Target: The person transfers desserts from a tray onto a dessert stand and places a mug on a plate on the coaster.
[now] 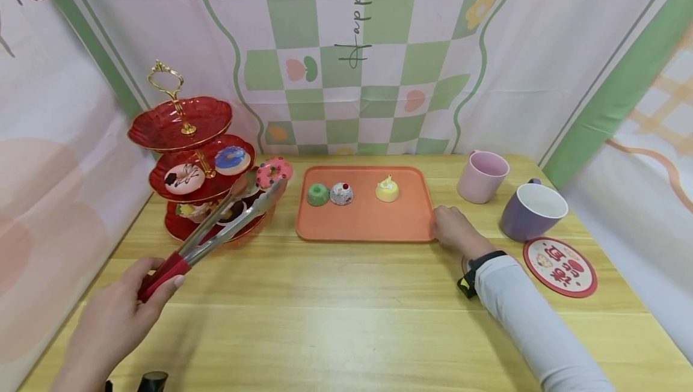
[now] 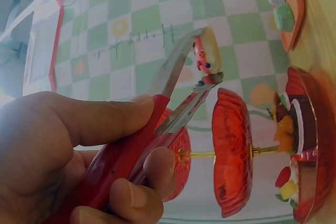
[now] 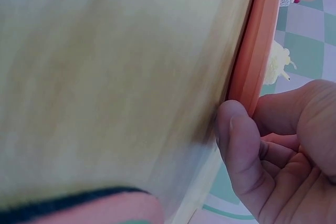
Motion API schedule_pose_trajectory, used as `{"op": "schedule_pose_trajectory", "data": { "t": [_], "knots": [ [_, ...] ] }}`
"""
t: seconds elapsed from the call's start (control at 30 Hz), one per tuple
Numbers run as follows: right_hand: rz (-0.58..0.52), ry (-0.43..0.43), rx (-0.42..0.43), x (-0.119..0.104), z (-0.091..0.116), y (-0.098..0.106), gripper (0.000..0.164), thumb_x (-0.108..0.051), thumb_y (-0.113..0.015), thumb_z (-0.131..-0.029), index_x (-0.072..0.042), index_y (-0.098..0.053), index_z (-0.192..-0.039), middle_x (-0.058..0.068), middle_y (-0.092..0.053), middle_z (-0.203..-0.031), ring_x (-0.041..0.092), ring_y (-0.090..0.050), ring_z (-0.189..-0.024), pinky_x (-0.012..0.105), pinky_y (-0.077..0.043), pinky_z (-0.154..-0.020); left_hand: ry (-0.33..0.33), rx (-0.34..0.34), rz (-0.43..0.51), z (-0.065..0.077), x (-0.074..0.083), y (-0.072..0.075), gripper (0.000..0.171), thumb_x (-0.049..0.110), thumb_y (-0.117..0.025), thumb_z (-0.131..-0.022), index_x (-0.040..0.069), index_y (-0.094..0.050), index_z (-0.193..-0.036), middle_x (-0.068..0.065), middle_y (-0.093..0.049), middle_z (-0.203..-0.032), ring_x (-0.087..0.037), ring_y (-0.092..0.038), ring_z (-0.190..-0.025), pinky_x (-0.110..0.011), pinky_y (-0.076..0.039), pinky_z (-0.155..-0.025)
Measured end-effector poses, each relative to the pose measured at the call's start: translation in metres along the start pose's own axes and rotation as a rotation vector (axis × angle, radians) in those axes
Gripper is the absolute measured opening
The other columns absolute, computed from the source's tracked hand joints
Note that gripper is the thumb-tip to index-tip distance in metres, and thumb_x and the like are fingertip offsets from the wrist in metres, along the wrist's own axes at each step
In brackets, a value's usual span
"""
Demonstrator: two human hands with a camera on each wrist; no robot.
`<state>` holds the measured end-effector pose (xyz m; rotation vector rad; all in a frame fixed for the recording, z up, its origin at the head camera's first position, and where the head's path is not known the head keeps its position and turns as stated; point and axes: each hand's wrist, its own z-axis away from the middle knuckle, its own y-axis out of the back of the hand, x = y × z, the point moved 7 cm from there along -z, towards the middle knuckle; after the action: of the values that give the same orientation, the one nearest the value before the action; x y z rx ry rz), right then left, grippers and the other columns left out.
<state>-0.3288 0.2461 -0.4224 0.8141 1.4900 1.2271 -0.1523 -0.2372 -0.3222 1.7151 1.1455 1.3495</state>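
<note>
My left hand grips red-handled metal tongs. Between the tong tips is a pink frosted donut with coloured beads, held up just right of the tiered stand's middle plate. In the left wrist view the tongs' tips pinch the donut from both sides. My right hand pinches the right edge of an orange tray, thumb and fingers on its rim in the right wrist view. On the tray sit a green ring cake, a white-speckled cake with a red berry, and a yellow cake.
A red three-tier stand with a gold handle stands at the left, with a blue-topped donut, a pink-white cake and more sweets below. At the right are a pink mug, a purple mug and a round coaster.
</note>
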Motion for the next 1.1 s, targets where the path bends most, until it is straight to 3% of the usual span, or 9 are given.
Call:
{"op": "schedule_pose_trajectory", "data": {
  "t": [0.43, 0.7, 0.87, 1.1],
  "knots": [
    [-0.008, -0.015, -0.002, 0.001, 0.001, 0.0, 0.021, 0.005, -0.049, -0.078, -0.006, -0.048, -0.059, 0.005, -0.048, -0.056, 0.021, -0.049, -0.051, 0.031, -0.04, -0.049, 0.031, 0.057, 0.005, 0.005, -0.015, 0.016, 0.036, 0.032, -0.066, -0.087, 0.002, -0.057, -0.105, -0.005, -0.056, -0.07, -0.017, -0.044, -0.053, -0.029, -0.032, -0.045],
    [-0.024, -0.017, -0.003, 0.001, 0.001, 0.0, 0.021, 0.005, -0.049, -0.077, -0.007, -0.047, -0.059, 0.005, -0.048, -0.056, 0.021, -0.049, -0.051, 0.03, -0.04, -0.048, 0.069, 0.066, 0.011, 0.007, -0.031, 0.026, 0.037, 0.027, -0.066, -0.088, -0.003, -0.054, -0.106, -0.014, -0.059, -0.079, -0.017, -0.045, -0.054, -0.027, -0.035, -0.044],
    [-0.032, -0.031, -0.017, 0.001, 0.001, -0.001, 0.022, 0.005, -0.05, -0.077, -0.007, -0.047, -0.06, 0.005, -0.046, -0.056, 0.021, -0.047, -0.051, 0.03, -0.038, -0.049, 0.071, 0.097, -0.019, 0.009, -0.039, 0.032, 0.033, 0.025, -0.067, -0.087, -0.002, -0.055, -0.103, -0.011, -0.057, -0.072, -0.014, -0.041, -0.051, -0.027, -0.032, -0.043],
    [-0.023, -0.039, -0.021, 0.002, 0.0, -0.002, 0.02, 0.005, -0.05, -0.077, -0.006, -0.049, -0.06, 0.005, -0.046, -0.057, 0.022, -0.047, -0.054, 0.03, -0.038, -0.05, 0.129, 0.114, -0.002, 0.014, -0.055, 0.038, 0.031, 0.023, -0.064, -0.089, -0.002, -0.055, -0.103, -0.008, -0.055, -0.064, -0.009, -0.037, -0.043, -0.027, -0.029, -0.04]
  ]
}}
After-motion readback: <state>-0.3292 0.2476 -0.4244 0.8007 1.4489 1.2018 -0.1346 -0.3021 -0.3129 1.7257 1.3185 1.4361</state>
